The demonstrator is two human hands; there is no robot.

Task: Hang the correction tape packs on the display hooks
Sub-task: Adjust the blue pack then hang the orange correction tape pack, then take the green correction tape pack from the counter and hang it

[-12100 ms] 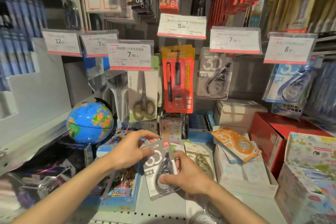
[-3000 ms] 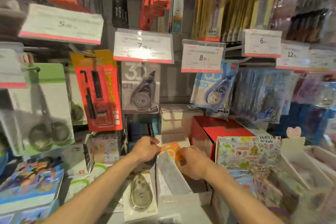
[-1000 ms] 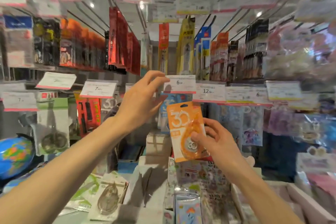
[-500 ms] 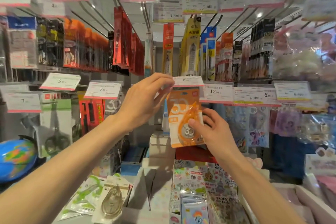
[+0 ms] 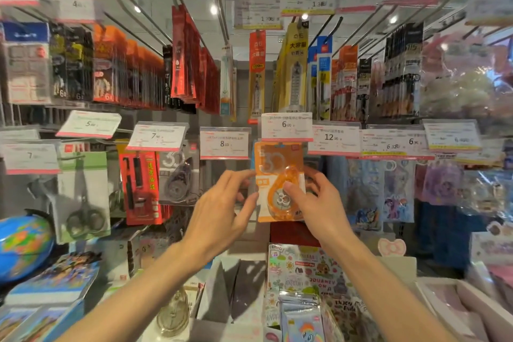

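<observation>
While the orange correction tape pack (image 5: 279,183) sits upright just beneath the price tag marked 6 (image 5: 286,126), its top edge tucked under that tag, the hook itself cannot be made out, so whether the hang hole is truly threaded is a judgement and not something shown. The right hand (image 5: 316,203) has its thumb laid on the clear blister at the pack's lower right and its fingers curled behind the right edge, a light pinch on the card. The left hand (image 5: 222,208) is half spread, fingertips touching the pack's left edge and thumb hovering just beside it, more steadying than gripping. From here the likely fault is a release too soon: if the hole is only resting on the hook tip, the pack would slip off and drop among the sticker packs (image 5: 305,286) and boxes below. Pushing it back at a tilt could also bend the card or knock the tag askew. To the left, under the tag marked 7.90 (image 5: 156,136), hangs one grey correction tape pack (image 5: 177,175); further left are a red knife pack (image 5: 140,186) and a green scissors pack (image 5: 83,194). Low on the shelf lies one more pack with a yellowish dispenser (image 5: 172,314), not yet hung. That makes three correction tape packs in view: one orange in hand, one grey hanging, one lying loose. A globe (image 5: 22,247) sits at the far left.
</observation>
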